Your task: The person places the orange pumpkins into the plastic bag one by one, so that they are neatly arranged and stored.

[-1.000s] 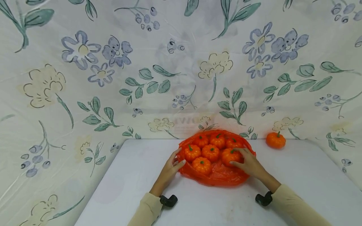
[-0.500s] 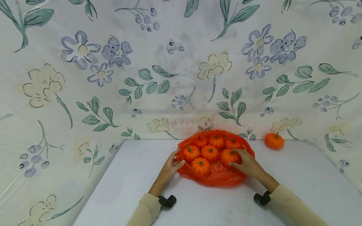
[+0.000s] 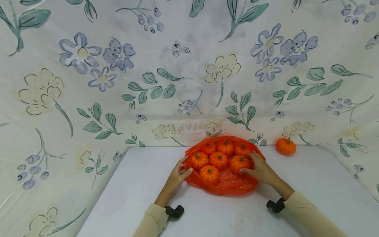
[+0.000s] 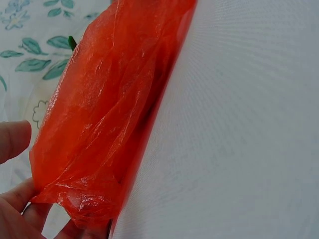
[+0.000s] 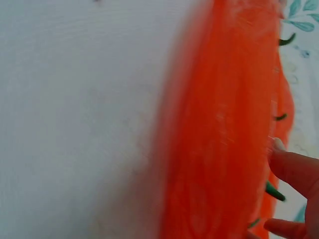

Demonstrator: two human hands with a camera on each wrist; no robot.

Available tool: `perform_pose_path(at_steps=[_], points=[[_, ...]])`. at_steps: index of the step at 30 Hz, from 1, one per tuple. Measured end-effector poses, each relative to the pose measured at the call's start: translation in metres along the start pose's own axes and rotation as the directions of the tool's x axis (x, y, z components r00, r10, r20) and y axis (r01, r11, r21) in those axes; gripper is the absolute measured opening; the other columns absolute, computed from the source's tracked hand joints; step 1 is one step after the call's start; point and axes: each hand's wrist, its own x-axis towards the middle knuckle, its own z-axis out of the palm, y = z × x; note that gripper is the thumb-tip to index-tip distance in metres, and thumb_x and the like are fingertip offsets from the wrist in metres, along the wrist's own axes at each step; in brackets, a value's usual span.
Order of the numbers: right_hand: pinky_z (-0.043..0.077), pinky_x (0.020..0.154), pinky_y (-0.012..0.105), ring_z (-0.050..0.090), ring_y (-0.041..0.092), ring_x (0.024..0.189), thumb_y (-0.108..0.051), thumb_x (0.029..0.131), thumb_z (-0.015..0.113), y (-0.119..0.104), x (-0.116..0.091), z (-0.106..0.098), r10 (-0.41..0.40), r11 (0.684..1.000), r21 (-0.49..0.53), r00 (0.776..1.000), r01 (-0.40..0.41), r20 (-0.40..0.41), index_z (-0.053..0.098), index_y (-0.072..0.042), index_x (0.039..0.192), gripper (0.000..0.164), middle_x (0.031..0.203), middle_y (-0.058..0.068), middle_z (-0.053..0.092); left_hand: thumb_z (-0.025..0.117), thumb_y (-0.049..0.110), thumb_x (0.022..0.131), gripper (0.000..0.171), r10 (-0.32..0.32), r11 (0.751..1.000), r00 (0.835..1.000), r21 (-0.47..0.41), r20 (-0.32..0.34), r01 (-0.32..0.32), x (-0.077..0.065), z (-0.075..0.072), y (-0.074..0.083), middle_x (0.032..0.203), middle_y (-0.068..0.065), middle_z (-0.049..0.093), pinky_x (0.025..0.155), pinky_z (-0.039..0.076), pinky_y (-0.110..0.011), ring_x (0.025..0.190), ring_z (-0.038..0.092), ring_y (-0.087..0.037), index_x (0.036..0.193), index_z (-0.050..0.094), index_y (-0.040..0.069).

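Observation:
An orange-red plastic bag [image 3: 231,187] lies spread on the table, with several small orange pumpkins [image 3: 218,160] with green stems inside its open mouth. At the bag's left edge rests my left hand [image 3: 177,174]; in the left wrist view its thumb [image 4: 14,140] stands apart from the bag, and the other fingers touch the plastic from below. My right hand [image 3: 263,169] reaches over the bag's right rim, thumb and fingers around the rightmost front pumpkin [image 3: 238,164]. From the right wrist view, the bag's side [image 5: 219,129] hides most of that pumpkin.
One more pumpkin [image 3: 285,146] sits outside the bag, at the back right of the white table [image 3: 142,171]. Close behind the table hangs a floral-patterned sheet [image 3: 165,98]. Each wrist carries a black camera [image 3: 175,211].
The whole head view shifts slightly left. Both hands, the bag and the pumpkins keep nearly the same places relative to each other.

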Motion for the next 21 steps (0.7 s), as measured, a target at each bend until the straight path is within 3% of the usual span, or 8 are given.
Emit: perform_pose_path(at_steps=[5,8,11,16,21], points=[[0.054,0.094,0.054,0.057,0.044,0.119,-0.027,0.09,0.074,0.0,-0.004,-0.018,-0.092,0.995,0.016,0.99,0.094,-0.102,0.041,0.005,0.144,0.071,0.141,0.029,0.049,0.061,0.027,0.098,0.061,-0.001,1.0,1.0,-0.01,-0.001,0.001,0.0,0.001,0.0,0.154,-0.016,0.041,0.1,0.052,-0.049,0.132,0.05,-0.039,0.154,0.036,0.024],[0.06,0.083,0.045,0.065,0.038,0.106,-0.02,0.092,0.072,0.001,-0.004,-0.033,-0.149,0.987,0.022,0.964,0.158,-0.222,0.047,0.002,0.14,0.058,0.131,0.026,0.059,0.062,0.028,0.098,0.061,-0.008,1.0,1.0,-0.009,-0.008,0.008,0.0,0.002,0.001,0.155,-0.014,0.04,0.1,0.052,-0.048,0.132,0.049,-0.038,0.153,0.037,0.026],[0.06,0.083,0.046,0.066,0.037,0.102,-0.017,0.096,0.067,0.006,-0.003,-0.049,-0.137,0.988,0.02,0.933,0.152,-0.334,0.05,0.002,0.137,0.048,0.124,0.024,0.064,0.062,0.028,0.098,0.061,-0.004,1.0,1.0,-0.004,-0.007,0.004,0.001,0.002,0.001,0.156,-0.014,0.039,0.1,0.052,-0.049,0.133,0.048,-0.039,0.154,0.037,0.025],[0.052,0.096,0.057,0.056,0.043,0.118,-0.027,0.102,0.057,0.028,0.001,-0.076,0.06,0.997,0.077,0.889,-0.028,-0.454,0.046,0.003,0.138,0.048,0.132,0.027,0.057,0.062,0.03,0.098,0.062,-0.005,1.0,1.0,-0.012,-0.007,0.005,0.001,0.002,0.0,0.156,-0.015,0.039,0.101,0.052,-0.049,0.133,0.048,-0.039,0.154,0.037,0.025],[0.043,0.107,0.06,0.042,0.046,0.133,-0.033,0.104,0.051,0.061,0.005,-0.099,0.293,0.949,0.244,0.844,-0.199,-0.45,0.035,0.003,0.147,0.059,0.147,0.028,0.043,0.063,0.032,0.098,0.063,-0.012,1.0,1.0,-0.003,-0.007,0.012,0.002,0.0,-0.001,0.157,-0.015,0.037,0.103,0.05,-0.051,0.135,0.047,-0.04,0.154,0.036,0.026]])
